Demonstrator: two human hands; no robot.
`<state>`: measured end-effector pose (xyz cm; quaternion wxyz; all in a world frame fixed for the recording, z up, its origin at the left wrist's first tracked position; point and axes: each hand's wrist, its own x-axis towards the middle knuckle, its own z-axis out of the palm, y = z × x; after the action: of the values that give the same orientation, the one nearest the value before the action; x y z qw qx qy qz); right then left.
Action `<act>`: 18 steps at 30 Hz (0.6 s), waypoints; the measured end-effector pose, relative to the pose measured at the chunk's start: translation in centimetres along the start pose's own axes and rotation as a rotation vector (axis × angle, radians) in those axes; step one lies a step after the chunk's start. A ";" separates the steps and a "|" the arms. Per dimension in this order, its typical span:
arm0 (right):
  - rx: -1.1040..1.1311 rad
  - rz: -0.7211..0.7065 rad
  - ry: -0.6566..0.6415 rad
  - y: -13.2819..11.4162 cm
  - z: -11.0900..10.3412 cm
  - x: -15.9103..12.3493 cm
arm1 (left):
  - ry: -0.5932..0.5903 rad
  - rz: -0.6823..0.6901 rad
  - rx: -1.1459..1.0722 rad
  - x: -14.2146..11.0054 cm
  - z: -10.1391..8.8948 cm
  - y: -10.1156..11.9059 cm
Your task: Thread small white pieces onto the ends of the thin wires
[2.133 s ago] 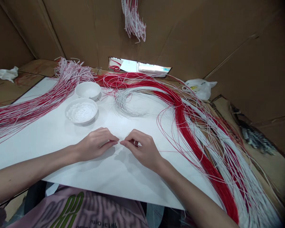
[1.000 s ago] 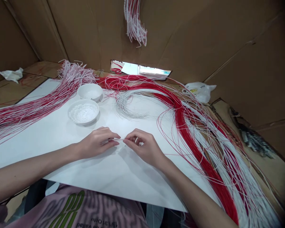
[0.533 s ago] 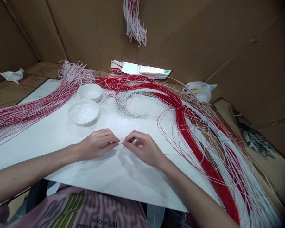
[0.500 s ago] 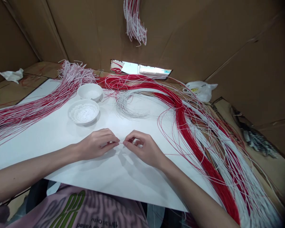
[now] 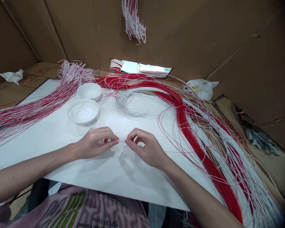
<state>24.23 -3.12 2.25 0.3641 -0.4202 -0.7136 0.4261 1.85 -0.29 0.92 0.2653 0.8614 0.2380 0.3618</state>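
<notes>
Between my two hands runs a thin red cord [image 5: 122, 141], stretched over the white tabletop [image 5: 130, 186]. My left hand [image 5: 97, 142] pinches it between thumb and forefinger. From the other side my right hand [image 5: 143, 144] grips the same cord in a pinch, its fingers curled. A short gap of bare cord separates the fingertips. Beyond my left hand stands a white bowl [image 5: 83, 122] with small white bits in it, and behind that a second white bowl [image 5: 89, 90]. To the right of my right hand lies a thick bundle of red cords [image 5: 187, 133].
White cords [image 5: 200, 136] spread along the right side, and a curled white bunch [image 5: 123, 103] lies mid-table. Red cords with white beaded-looking ends [image 5: 76, 74] stretch along the left. A plastic bag [image 5: 201, 88] sits at the back right. Cardboard walls [image 5: 80, 34] enclose the table.
My fingertips have moved slightly apart, so a little more of the red cord shows between them. The bowls and bundles stay where they were.
</notes>
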 end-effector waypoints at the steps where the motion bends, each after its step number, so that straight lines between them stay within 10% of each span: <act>1: 0.000 -0.004 0.003 0.0 0.0 0.0 | -0.001 -0.009 -0.006 0.0 -0.1 0.1; 18: -0.056 0.089 -0.057 0.6 0.1 0.1 | -0.007 0.069 0.046 0.1 0.0 -1.1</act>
<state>24.22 -2.85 1.66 0.3125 -0.4493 -0.7160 0.4333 1.64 0.61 0.24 0.2335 0.8762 0.2153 0.3625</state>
